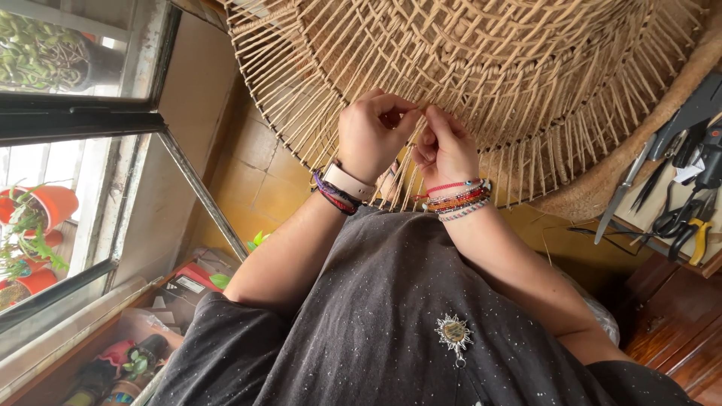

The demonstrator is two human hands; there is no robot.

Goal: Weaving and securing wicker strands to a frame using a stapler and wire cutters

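Note:
A large round wicker piece (481,60) of pale cane fills the top of the view, with loose upright spokes (526,162) sticking out along its rim. My left hand (368,135) and my right hand (445,150) meet at the rim, fingers pinched together on a thin cane strand (421,111) among the spokes. A watch with a pale band and dark cord bracelets circle my left wrist. Several beaded bracelets sit on my right wrist. My dark speckled shirt (391,316) with a sun-shaped brooch lies below.
Scissors, pliers and a blade (677,203) lie on a board at the right, beside a wooden surface (677,331). A window (75,150) with orange plant pots (45,210) is at the left. Small pots and boxes (135,361) crowd the sill.

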